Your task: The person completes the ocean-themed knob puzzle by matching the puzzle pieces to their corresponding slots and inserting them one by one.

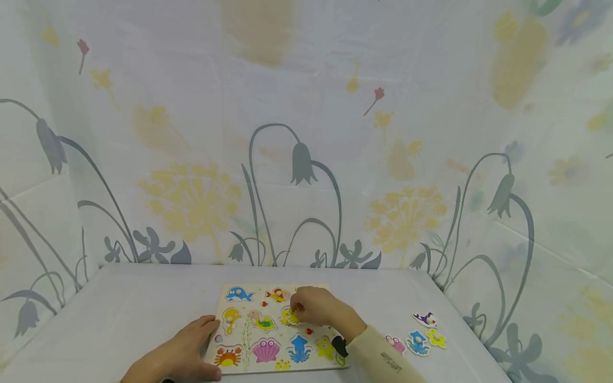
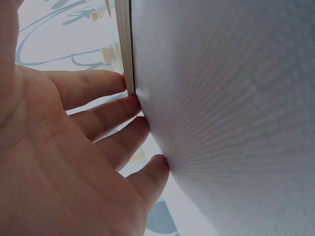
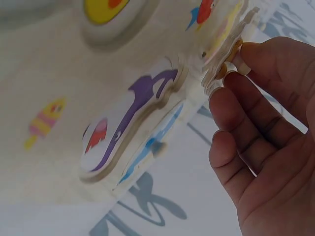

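A wooden peg puzzle board (image 1: 244, 332) with sea-animal pictures lies on the white table. Its left edge meets my left hand (image 1: 179, 351), whose fingers are extended. In the left wrist view those fingertips (image 2: 130, 103) rest at the board edge (image 2: 125, 46) and on the tabletop. My right hand (image 1: 316, 306) is over the right half of the board, pinching a yellow puzzle piece (image 1: 289, 316) by its knob. The right wrist view shows this piece (image 3: 216, 73) edge-on, close over the board. A purple-and-white whale-like picture (image 3: 133, 118) sits in a recess beside it.
Right of the board lie loose pieces: a purple one (image 1: 425, 319), a blue squid (image 1: 417, 343), a yellow one (image 1: 436, 339) and a pink one (image 1: 395, 343), partly behind the right sleeve (image 1: 383, 356). A flower-patterned curtain (image 1: 297, 213) stands behind the table.
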Demonstrator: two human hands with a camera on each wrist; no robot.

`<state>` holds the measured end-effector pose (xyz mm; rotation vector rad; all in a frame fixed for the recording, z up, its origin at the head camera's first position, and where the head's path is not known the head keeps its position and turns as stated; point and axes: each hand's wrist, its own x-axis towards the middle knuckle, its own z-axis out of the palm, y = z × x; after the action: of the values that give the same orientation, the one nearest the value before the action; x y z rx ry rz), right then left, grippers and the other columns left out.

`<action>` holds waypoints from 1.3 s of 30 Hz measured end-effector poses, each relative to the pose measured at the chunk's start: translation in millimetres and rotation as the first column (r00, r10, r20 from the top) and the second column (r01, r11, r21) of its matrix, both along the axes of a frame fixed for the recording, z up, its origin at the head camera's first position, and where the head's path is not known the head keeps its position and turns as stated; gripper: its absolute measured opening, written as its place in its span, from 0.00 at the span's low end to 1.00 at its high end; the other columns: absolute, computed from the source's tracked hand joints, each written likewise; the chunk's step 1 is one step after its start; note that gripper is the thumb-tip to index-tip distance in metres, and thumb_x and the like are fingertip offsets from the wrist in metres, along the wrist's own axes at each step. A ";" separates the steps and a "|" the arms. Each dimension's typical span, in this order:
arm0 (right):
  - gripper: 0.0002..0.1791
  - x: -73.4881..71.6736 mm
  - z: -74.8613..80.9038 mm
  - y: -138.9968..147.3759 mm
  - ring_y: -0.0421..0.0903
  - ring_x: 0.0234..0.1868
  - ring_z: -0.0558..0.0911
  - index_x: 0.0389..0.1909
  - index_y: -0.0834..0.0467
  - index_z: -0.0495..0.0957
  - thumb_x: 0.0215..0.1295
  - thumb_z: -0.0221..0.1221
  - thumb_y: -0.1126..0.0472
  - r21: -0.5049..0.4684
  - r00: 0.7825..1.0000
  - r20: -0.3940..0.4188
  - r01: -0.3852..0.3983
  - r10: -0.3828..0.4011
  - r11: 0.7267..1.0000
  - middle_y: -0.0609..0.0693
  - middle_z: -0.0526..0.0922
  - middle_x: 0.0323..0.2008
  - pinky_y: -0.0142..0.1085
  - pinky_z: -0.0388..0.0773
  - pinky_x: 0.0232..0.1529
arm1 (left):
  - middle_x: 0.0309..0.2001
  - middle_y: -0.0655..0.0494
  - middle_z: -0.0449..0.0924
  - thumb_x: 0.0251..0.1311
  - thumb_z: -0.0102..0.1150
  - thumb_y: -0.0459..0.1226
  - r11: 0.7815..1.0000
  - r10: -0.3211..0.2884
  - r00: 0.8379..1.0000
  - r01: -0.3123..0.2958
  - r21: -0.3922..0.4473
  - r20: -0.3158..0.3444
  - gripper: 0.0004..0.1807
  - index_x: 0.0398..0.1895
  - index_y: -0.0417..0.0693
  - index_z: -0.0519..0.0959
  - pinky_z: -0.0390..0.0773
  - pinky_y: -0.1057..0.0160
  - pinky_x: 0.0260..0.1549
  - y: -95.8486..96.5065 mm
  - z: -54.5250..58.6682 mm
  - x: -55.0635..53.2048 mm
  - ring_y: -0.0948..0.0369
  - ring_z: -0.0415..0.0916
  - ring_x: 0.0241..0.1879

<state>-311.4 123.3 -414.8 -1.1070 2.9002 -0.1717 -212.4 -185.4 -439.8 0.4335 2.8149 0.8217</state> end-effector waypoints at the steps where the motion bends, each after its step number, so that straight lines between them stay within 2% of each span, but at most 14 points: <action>1: 0.05 -0.4 -1.4 -1.8 0.35 0.28 0.70 0.36 0.46 0.84 0.60 0.63 0.58 0.005 1.000 0.000 0.001 -0.001 1.000 0.35 0.72 0.28 0.26 0.71 0.32 | 0.65 0.34 0.61 0.30 0.78 0.56 1.000 -0.001 1.000 0.001 0.000 -0.002 0.57 0.64 0.34 0.67 0.57 0.34 0.62 0.0 -0.2 0.1 0.36 0.57 0.65; 11: 0.05 1.2 -2.0 -14.7 0.34 0.30 0.71 0.36 0.46 0.83 0.61 0.62 0.58 0.033 0.999 -0.016 -0.027 0.028 0.999 0.35 0.75 0.31 0.27 0.73 0.37 | 0.65 0.34 0.61 0.30 0.78 0.57 1.000 -0.001 1.000 0.001 -0.003 -0.012 0.57 0.63 0.34 0.67 0.58 0.34 0.61 -0.3 -0.7 0.0 0.36 0.58 0.64; 18: 0.05 -3.6 -7.3 -18.3 0.34 0.32 0.72 0.36 0.45 0.83 0.62 0.62 0.57 0.034 1.000 0.009 0.004 -0.004 0.999 0.35 0.77 0.34 0.30 0.75 0.41 | 0.66 0.36 0.61 0.30 0.78 0.57 1.000 0.018 1.000 -0.018 -0.016 0.012 0.57 0.64 0.36 0.67 0.58 0.34 0.62 1.6 -0.1 -1.2 0.37 0.57 0.65; 25: 0.04 -6.0 -10.8 -19.4 0.34 0.31 0.71 0.36 0.45 0.83 0.62 0.62 0.56 0.045 1.000 -0.005 0.009 -0.009 0.999 0.35 0.76 0.32 0.30 0.75 0.40 | 0.66 0.36 0.61 0.30 0.78 0.57 1.000 0.015 1.000 -0.015 -0.011 0.004 0.57 0.64 0.36 0.67 0.57 0.35 0.62 0.8 -0.4 -0.3 0.37 0.57 0.65; 34: 0.05 -2.4 -8.6 -20.6 0.34 0.31 0.71 0.36 0.46 0.84 0.62 0.62 0.58 0.045 1.000 -0.018 -0.006 0.006 0.999 0.36 0.77 0.32 0.29 0.75 0.39 | 0.65 0.35 0.61 0.29 0.79 0.56 1.000 0.011 1.000 -0.011 0.001 -0.001 0.57 0.64 0.35 0.67 0.58 0.34 0.62 -0.2 -2.6 -0.3 0.36 0.57 0.65; 39: 0.09 -1.1 -7.1 -20.2 0.35 0.30 0.70 0.43 0.46 0.82 0.61 0.62 0.57 0.047 1.000 -0.008 0.018 -0.017 0.999 0.37 0.75 0.31 0.29 0.74 0.36 | 0.66 0.36 0.61 0.30 0.78 0.57 1.000 0.013 1.000 -0.013 -0.009 0.000 0.57 0.64 0.36 0.67 0.57 0.34 0.62 -0.5 -3.4 -0.9 0.37 0.57 0.65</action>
<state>-312.6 103.1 -421.9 -1.0778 2.9048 -0.0996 -213.2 -185.9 -443.2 0.4147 2.8234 0.8113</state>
